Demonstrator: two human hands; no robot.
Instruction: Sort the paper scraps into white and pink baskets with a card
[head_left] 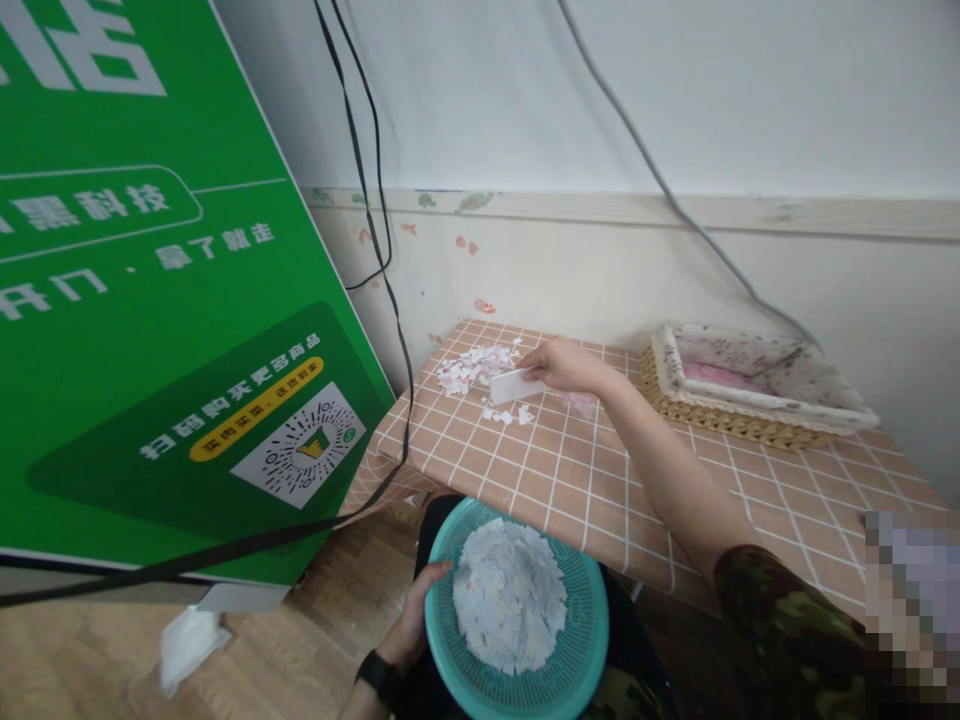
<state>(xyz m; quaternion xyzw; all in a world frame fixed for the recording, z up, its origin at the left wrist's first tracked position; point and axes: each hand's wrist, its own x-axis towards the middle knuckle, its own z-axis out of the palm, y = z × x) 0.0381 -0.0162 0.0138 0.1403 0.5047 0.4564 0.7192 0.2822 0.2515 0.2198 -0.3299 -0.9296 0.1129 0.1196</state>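
Note:
My right hand point(564, 366) reaches over the table and grips a flat white card point(517, 385) by its end. Just beyond the card lies a loose pile of white paper scraps point(472, 366), some with pink marks. A few smaller scraps point(504, 414) are scattered on the near side of the card. In my lap rests a teal plastic basket point(592, 630) with slotted sides, held at its left rim by my left hand point(421, 605). A large heap of paper scraps point(510, 595) fills the middle of the basket.
A checked brown tablecloth point(540, 470) covers the table against the wall. On its right stands a cloth-lined wicker basket point(750, 390). A green sign panel point(150, 300) rises on the left, with a black cable point(401, 330) hanging across. A white bag point(191, 645) lies on the floor.

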